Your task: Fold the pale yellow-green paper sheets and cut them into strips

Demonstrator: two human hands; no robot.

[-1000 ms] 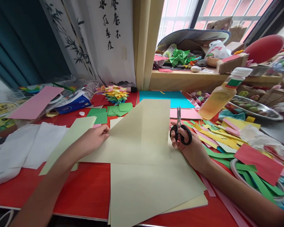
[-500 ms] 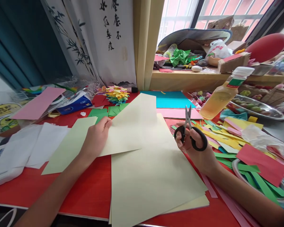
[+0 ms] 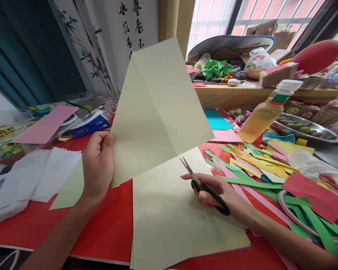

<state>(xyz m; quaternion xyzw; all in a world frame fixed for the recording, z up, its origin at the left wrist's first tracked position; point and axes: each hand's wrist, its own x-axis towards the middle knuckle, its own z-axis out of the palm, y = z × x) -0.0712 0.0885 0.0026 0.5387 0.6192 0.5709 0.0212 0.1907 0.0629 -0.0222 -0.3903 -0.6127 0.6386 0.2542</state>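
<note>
My left hand (image 3: 99,163) pinches the left edge of a pale green sheet of paper (image 3: 146,116) between thumb and fingers. That sheet is raised above the table, with a crease running down its length. My right hand (image 3: 214,191) has its fingers in the black handles of a pair of scissors (image 3: 197,183). The scissor blades point up and left, just below the sheet's lower edge and apart from it; a narrow gap shows between the tips. Beneath the right hand lies a stack of pale green paper (image 3: 163,217).
Cut paper strips (image 3: 250,168) in several colours spread over the right side of the red table (image 3: 101,228). A bottle of amber liquid (image 3: 260,116) stands behind them, beside a metal dish (image 3: 329,135). White tissues (image 3: 56,168) and a blue box (image 3: 90,123) are at the left.
My left hand has moved left and raised the sheet, which has opened out along its crease. My right hand has come left and down over the stack, tilting the scissors leftward.
</note>
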